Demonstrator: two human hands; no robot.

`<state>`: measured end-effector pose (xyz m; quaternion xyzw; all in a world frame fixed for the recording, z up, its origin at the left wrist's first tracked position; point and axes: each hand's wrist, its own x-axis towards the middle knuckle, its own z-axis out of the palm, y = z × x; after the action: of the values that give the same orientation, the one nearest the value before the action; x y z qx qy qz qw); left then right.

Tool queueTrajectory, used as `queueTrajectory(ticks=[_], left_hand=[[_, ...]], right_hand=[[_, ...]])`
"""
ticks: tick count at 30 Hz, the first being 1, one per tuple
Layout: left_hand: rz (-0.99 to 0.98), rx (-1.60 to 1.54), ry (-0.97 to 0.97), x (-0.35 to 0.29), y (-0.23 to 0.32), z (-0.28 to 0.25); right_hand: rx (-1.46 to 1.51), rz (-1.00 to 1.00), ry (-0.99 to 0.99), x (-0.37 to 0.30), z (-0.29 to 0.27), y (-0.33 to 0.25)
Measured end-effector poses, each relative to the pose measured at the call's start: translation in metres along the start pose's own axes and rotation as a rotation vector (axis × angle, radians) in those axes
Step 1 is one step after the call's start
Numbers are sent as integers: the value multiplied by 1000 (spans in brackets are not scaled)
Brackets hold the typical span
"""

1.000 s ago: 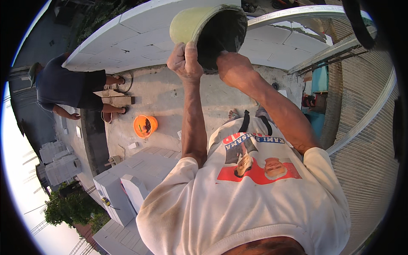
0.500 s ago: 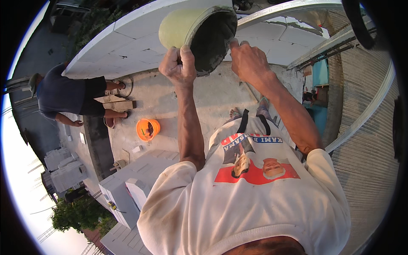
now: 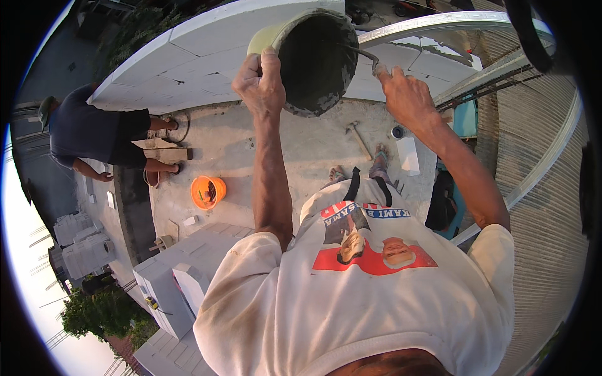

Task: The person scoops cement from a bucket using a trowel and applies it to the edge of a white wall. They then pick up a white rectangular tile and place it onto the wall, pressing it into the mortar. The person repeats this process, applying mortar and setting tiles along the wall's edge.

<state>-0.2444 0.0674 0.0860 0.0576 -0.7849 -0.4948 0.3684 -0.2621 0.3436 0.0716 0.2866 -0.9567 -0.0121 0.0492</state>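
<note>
My left hand (image 3: pixel 261 83) is closed on the rim of a pale yellow bucket (image 3: pixel 266 39), which is held tilted with its mouth toward me. Wet grey mortar (image 3: pixel 318 67) coats the inside. To the right of the bucket, my right hand (image 3: pixel 407 95) is wrapped round the handle of a trowel (image 3: pixel 370 55). The trowel's bent metal shank reaches into the bucket's mouth, and its blade is hard to make out against the dark mortar. Behind the bucket runs a wall of white blocks (image 3: pixel 207 53).
A hammer (image 3: pixel 359 141) and a white block (image 3: pixel 408 156) lie on the concrete floor by my feet. An orange bucket (image 3: pixel 207 192) stands left, near stacked white blocks (image 3: pixel 232 235). A co-worker (image 3: pixel 94 128) bends at far left. A metal frame (image 3: pixel 451 20) curves along the right.
My right hand has drawn away from the bucket's rim to the right, and the trowel's shank now shows. The bucket's mouth has turned more toward me.
</note>
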Motion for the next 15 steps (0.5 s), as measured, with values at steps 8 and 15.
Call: queueTrajectory(ticks=[8,15], left_hand=[[-202,-247,-73,15,-27,-2],[-179,-354,-52,24,-42,-13]], right_hand=[[124,26,147,29,9,-31],[-34,-197,-50,32,12,-36]])
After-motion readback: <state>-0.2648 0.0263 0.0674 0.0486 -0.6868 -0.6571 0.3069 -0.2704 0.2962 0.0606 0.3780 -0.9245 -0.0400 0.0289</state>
